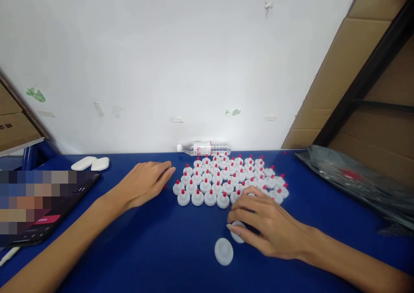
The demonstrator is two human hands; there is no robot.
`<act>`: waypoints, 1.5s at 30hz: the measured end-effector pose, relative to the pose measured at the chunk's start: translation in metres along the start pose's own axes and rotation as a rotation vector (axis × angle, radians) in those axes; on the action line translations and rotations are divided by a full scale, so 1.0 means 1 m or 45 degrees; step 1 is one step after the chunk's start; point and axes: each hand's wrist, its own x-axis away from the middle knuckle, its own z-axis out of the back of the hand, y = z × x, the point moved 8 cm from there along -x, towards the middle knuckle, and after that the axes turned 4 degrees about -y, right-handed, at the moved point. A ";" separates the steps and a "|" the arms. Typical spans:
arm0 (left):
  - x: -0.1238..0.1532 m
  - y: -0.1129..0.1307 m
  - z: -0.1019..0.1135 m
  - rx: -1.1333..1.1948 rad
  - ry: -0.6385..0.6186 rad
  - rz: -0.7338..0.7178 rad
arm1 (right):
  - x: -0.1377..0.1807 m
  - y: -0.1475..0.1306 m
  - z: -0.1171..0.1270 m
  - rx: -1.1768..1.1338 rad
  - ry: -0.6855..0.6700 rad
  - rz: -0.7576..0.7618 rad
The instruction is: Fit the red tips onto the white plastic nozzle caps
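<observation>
My left hand (147, 182) is closed, thumb and fingers together, left of a cluster of small translucent white lids with red tips (210, 197). A small red piece (164, 186) shows just below its thumb; whatever lies inside the fingers is hidden. In front of the cluster, my right hand (268, 224) curls its thumb and fingers around a translucent white lid (238, 235), partly covered by the thumb. Its fingertips are close to the front row of red-tipped lids. Another white lid (224, 252) lies by itself nearer me, with no red tip visible.
A clear plastic bottle (220, 148) lies along the white wall behind the cluster. Two white rounded objects (100, 163) and a dark tablet-like device (71, 202) are at left. Dark plastic bags (352, 185) lie at right, near cardboard (336, 77). The tabletop (155, 250) is blue.
</observation>
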 end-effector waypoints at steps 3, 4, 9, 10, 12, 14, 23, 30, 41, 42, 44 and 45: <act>0.002 0.013 -0.003 0.024 0.009 -0.067 | 0.001 0.000 0.004 0.038 0.033 -0.015; 0.002 0.016 -0.005 0.030 0.003 -0.088 | 0.001 0.000 0.004 0.041 0.039 -0.023; -0.001 0.025 -0.014 0.015 0.012 -0.147 | 0.002 0.001 -0.001 0.011 -0.010 -0.023; -0.001 0.025 -0.014 0.007 0.034 -0.157 | 0.002 0.001 -0.001 0.016 -0.007 -0.015; 0.000 0.025 -0.009 -0.009 0.110 -0.182 | 0.003 0.000 0.003 0.024 0.045 0.002; 0.004 0.026 0.000 -0.019 0.230 -0.218 | 0.003 0.000 0.012 0.041 0.133 0.005; 0.050 0.095 0.027 0.038 0.778 -0.714 | 0.006 -0.009 0.025 0.047 0.318 0.036; 0.077 0.150 0.023 0.181 0.921 -0.951 | 0.003 -0.033 0.023 0.221 0.300 0.152; 0.062 0.146 0.019 0.499 0.601 -0.968 | -0.002 -0.042 0.031 0.428 0.393 0.097; 0.059 0.146 0.017 0.573 0.561 -0.945 | -0.002 -0.042 0.030 0.445 0.389 0.093; 0.055 0.145 0.014 0.742 0.466 -0.876 | -0.002 -0.042 0.031 0.480 0.392 0.100; 0.052 0.144 0.012 0.832 0.415 -0.829 | -0.002 -0.043 0.033 0.507 0.397 0.109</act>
